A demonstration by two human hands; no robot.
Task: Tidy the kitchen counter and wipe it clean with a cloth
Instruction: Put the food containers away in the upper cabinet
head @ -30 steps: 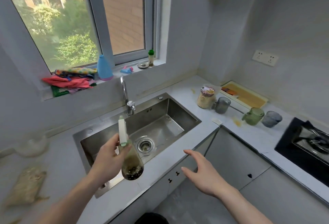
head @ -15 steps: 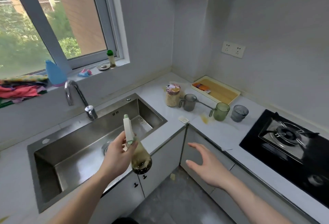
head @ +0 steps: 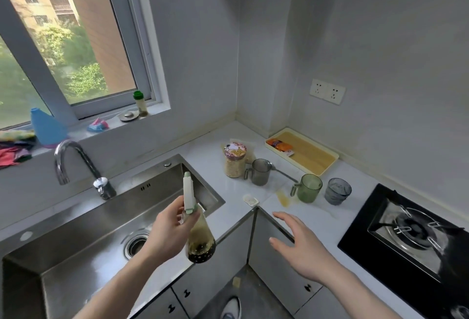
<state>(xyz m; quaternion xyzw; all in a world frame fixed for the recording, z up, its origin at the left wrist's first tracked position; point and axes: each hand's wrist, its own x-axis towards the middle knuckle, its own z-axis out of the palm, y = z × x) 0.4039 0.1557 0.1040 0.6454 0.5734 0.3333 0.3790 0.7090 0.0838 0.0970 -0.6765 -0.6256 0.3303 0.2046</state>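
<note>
A yellow spill (head: 283, 198) is seen on the tabletop (head: 317, 214) beside the green cup (head: 308, 188). A bottle (head: 199, 232) is gripped above the sink (head: 76, 237) by the left hand (head: 168, 233), probably for putting away. The right hand (head: 300, 247) is held open, fingers (head: 284, 217) spread.

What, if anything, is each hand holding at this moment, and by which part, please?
The left hand grips the dark-bottomed glass bottle with a pale green spout at its neck. The right hand holds nothing.
</note>
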